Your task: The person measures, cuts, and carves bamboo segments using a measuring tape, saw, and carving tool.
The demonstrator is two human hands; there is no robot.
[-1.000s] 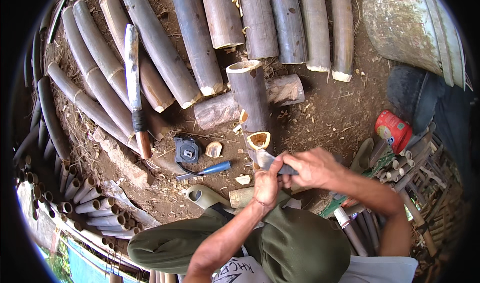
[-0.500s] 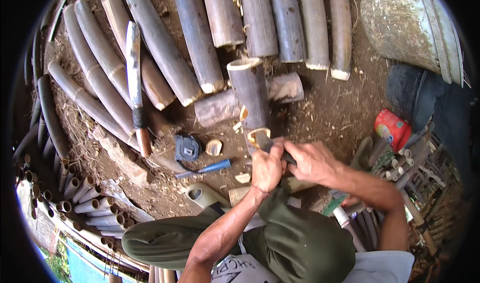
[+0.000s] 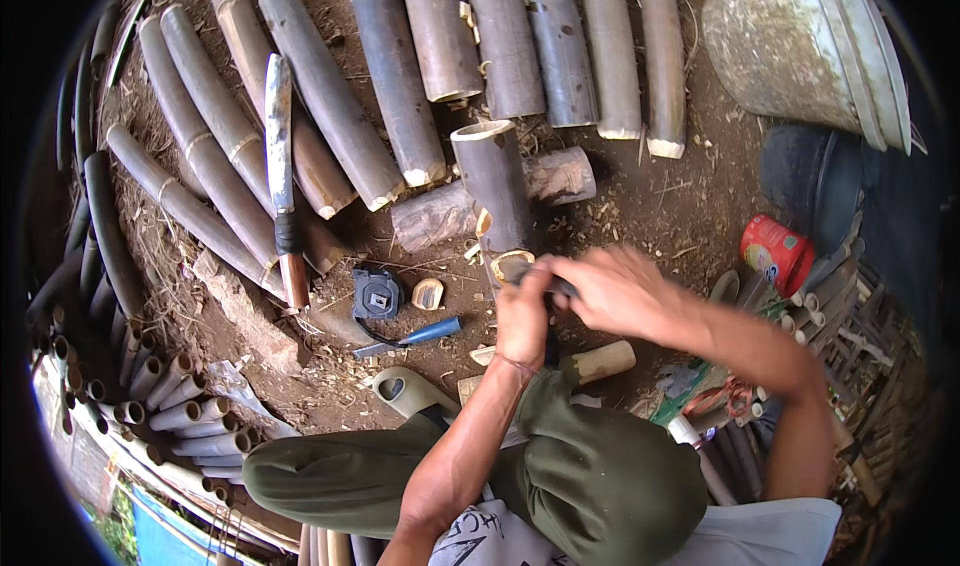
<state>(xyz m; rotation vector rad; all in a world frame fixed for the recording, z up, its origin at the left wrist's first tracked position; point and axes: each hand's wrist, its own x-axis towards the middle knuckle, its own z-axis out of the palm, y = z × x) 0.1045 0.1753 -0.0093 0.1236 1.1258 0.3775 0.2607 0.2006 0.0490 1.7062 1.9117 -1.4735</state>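
A short bamboo tube [image 3: 497, 191] points away from me, its far end propped on a short log [image 3: 437, 216]. A pale cut opening shows near its close end. My left hand [image 3: 523, 328] is closed around that near part, thumb up by the cut; most of its fingers are hidden. My right hand [image 3: 622, 291], blurred, is closed on a dark knife, whose short blade [image 3: 522, 272] lies at the cut edge. The grip of the knife is mostly covered by my fingers.
Several bamboo lengths [image 3: 395, 76] lie fanned out beyond. A large knife [image 3: 279, 156] leans on them at left. Nearby are a tape measure [image 3: 377, 294], a blue-handled tool [image 3: 430, 330] and a sandal [image 3: 408, 391]. A bucket [image 3: 790, 51] and red container [image 3: 776, 255] sit right.
My right hand has moved up and slightly right, and its forearm has lifted. A pale bamboo piece near my knee is now more exposed. The whole view has shifted slightly.
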